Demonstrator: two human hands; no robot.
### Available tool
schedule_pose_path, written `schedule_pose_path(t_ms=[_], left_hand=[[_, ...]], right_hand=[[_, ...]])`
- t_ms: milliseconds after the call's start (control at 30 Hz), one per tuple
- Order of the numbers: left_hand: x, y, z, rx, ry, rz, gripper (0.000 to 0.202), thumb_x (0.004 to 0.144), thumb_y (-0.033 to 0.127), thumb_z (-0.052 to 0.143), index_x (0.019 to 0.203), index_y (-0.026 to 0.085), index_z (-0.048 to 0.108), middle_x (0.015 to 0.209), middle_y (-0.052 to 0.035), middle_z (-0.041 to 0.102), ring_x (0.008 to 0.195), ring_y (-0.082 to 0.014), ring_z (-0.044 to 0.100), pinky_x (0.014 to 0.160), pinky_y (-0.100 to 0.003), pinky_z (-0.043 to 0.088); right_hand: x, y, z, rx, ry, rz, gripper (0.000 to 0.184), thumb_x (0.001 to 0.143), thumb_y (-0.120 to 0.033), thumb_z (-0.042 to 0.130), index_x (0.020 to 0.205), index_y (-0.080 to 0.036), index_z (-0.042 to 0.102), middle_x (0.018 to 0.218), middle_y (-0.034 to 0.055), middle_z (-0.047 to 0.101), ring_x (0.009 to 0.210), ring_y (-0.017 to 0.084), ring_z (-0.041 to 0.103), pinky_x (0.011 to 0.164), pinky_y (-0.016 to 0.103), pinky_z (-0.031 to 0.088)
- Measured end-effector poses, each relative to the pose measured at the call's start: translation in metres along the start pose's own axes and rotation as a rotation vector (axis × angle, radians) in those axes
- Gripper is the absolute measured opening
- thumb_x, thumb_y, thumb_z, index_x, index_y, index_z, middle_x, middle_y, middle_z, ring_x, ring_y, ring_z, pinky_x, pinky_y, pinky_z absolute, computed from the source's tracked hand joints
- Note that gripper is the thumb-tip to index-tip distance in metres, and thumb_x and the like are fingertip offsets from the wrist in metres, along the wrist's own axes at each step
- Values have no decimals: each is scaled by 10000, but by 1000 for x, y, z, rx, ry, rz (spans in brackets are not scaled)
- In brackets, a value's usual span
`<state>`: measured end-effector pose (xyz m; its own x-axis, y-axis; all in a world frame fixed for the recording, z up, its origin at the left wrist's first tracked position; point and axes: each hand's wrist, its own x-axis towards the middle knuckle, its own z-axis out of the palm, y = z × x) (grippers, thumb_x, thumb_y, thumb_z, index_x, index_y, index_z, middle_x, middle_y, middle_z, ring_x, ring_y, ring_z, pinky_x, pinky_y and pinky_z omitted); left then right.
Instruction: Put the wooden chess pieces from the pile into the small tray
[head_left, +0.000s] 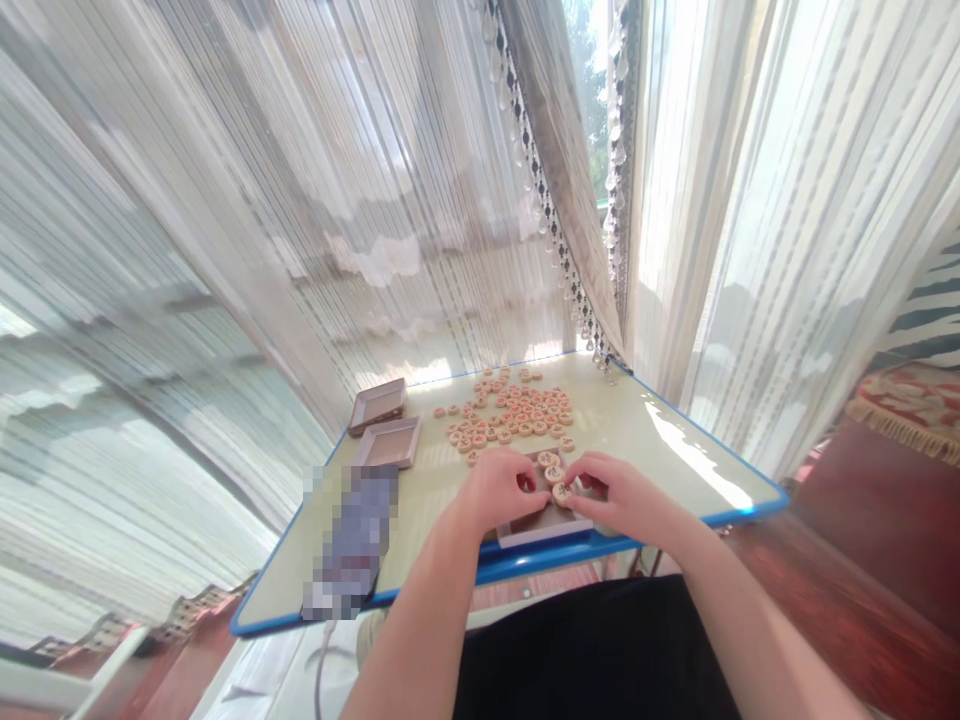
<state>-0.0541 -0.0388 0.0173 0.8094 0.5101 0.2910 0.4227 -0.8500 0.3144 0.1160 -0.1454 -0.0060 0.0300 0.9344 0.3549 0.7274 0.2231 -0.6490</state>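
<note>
A shallow open box (544,536) sits at the table's near edge, between my hands. Inside it, a few round wooden Chinese chess pieces (554,474) lie in a row. My right hand (619,492) reaches in from the right, its thumb and fingertips at the nearest Chinese chess piece (562,495). Over the box's left side, my left hand (499,487) has its fingers curled and its thumb apart from them, the thumb tip close to that same piece. No piece shows between the left fingers; the box's left wall is partly hidden beneath that hand.
Many more round pieces (525,410) are scattered beyond the box. At the left stand a shallow tray (388,441) and another box part (377,403). A blurred-out flat object (356,540) lies near the left edge. The table (675,470) has a blue rim; curtains (450,250) hang behind.
</note>
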Motion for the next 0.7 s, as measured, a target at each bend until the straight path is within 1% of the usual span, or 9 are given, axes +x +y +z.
schedule_pose_path(t_ms=[100,233,433,600,700], left_hand=[[1,-2,1,20,6,6,217,673,338,624,552,164,578,571,21,567,584,-93,449,583,-221,322],[1,-3,2,43,-5,23,247,706,374,600,566,170,591,588,18,581,590,-97,454,583,-228,310],[2,-4,3,62,-9,18,291,707,428,601,567,173,585,584,22,576,594,-99,452,574,-229,299],[2,-2,3,56,-16,16,290,701,429,599,562,174,581,582,25,576,586,-95,450,574,-229,299],[2,-2,3,70,-15,11,257,699,389,597,561,173,587,577,17,570,583,-99,452,579,-231,308]], right_hand=[[0,-1,-1,1,0,2,170,757,-350,569,836,-208,617,693,-14,494,615,119,442,577,252,377],[-1,-1,-1,23,5,34,191,757,-355,571,881,-213,601,670,-26,467,612,120,439,572,250,375],[-2,0,-2,45,-3,32,189,750,-345,574,878,-209,599,676,-22,480,610,121,443,568,248,373],[-2,-1,-3,40,-7,41,189,748,-339,572,884,-211,597,672,-23,483,605,121,447,565,247,374],[-2,-3,-3,33,-4,44,192,744,-339,576,886,-211,596,672,-25,484,604,120,444,565,248,368]])
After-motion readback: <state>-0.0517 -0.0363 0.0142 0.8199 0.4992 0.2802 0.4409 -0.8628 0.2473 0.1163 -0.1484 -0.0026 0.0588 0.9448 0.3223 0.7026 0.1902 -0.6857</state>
